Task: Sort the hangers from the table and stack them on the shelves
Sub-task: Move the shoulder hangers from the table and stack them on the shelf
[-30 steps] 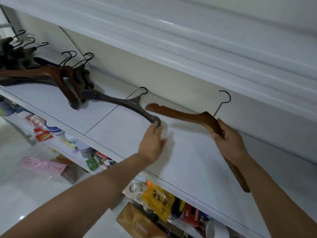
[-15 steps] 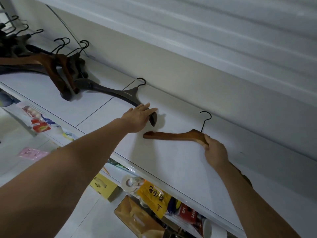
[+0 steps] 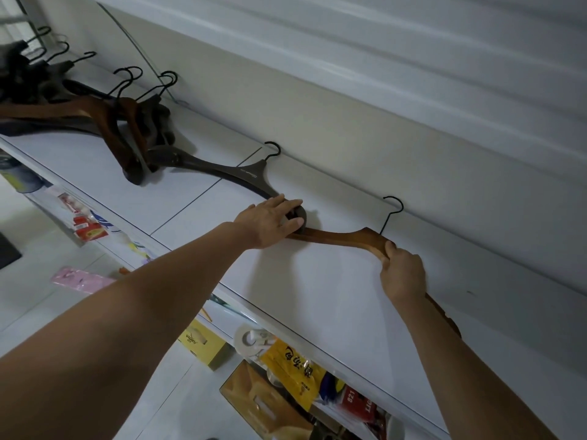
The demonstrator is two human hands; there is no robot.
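Checking the white shelf [image 3: 317,281] from the head view, we noted a brown wooden hanger [image 3: 343,239] lying flat on it, its black hook [image 3: 393,208] pointing at the back wall. The right hand [image 3: 402,274] gripped the hanger's right arm just beyond the neck. Its fingers [image 3: 388,249] were curled round the wood, and the far end of that arm showed past the wrist. The left hand [image 3: 270,222] lay flat, straight-fingered and holding nothing. It rested over the spot where the brown hanger's left tip met the rounded end of a dark hanger [image 3: 244,174]. We could not tell whether the two tips touched under the palm. The dark hanger also lay on the shelf, its other end reaching a pile of hangers [image 3: 120,122] farther left, brown and dark mixed, hooks toward the wall. Below the shelf we saw a yellow packet [image 3: 295,373] and a yellow box [image 3: 203,344].
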